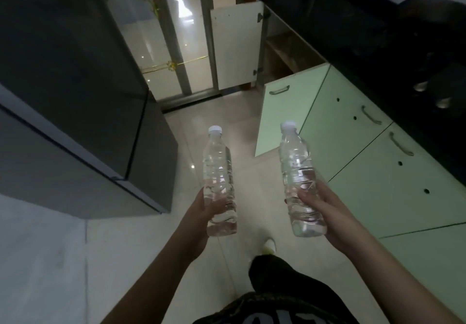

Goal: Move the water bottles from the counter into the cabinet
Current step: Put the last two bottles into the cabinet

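Standing before an open cabinet, the left hand grips one clear water bottle upright; the right hand grips another bottle, tilted slightly.

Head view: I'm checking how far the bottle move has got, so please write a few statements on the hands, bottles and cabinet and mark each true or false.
1. Each hand holds one bottle. True: the left hand grips the left bottle, the right hand grips the right bottle.
2. The bottles have blue caps. False: both caps are white.
3. A cabinet door ahead stands open. True.
4. Both bottles rest on the counter. False: they are held above the floor.
5. The bottles are uncapped. False: both are capped.
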### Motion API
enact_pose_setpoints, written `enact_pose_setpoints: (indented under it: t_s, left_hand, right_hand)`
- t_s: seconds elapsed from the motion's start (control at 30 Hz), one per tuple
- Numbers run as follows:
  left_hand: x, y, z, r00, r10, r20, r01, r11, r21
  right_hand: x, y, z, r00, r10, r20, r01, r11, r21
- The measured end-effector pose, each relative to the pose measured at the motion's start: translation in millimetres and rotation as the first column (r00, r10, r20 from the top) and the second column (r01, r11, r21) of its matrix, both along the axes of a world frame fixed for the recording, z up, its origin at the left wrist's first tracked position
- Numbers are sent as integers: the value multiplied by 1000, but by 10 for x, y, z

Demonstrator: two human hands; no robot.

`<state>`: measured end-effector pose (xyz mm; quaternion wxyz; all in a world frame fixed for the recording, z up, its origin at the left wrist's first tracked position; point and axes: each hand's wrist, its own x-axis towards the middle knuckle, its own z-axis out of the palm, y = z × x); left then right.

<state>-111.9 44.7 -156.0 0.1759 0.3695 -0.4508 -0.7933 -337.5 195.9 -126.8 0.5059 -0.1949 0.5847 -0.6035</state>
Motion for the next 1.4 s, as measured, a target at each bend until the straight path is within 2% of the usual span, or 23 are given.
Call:
enact_pose_setpoints:
  t_s: [0.13, 0.3, 0.53, 0.7, 0.87, 1.03, 1.2, 1.4]
  left_hand:
    - [-405, -385, -108, 997, 7, 74, -5, 1000, -18]
    - [-900, -912, -36, 988, 19, 152, -14, 999, -34]
    - [-1221, -1660, 102, 983, 134, 123, -128, 990, -54]
    - [-1213, -2263, 62, 968, 210, 135, -202, 977, -67]
    - [-1259, -3133, -56, 966, 230, 119, -225, 973, -60]
    - [-1292, -4091, -100, 966, 245, 86, -242, 969, -43]
    - [-1400, -5019, -76, 979, 172, 110, -166, 984, -59]
    - [-1904, -5685, -141, 992, 94, 84, -97, 995, 38]
  right_hand:
    - [-398, -486, -118, 999, 25, -23, -25, 999, 30]
    - [-872, -1187, -149, 997, 65, 27, -66, 997, 28]
    - [-1395, -2198, -93, 988, 150, 43, -150, 989, 13]
    - [-1411, -3026, -95, 976, 209, 67, -210, 978, -3]
    - [-1426, -3973, -173, 963, 263, 53, -266, 962, 61]
    - [-1548, -4831, -174, 977, 206, 46, -210, 973, 96]
    - [-1631, -5477, -134, 993, 56, 105, -63, 996, 67]
    - [-1844, -5989, -160, 993, -24, 116, 14, 996, 85]
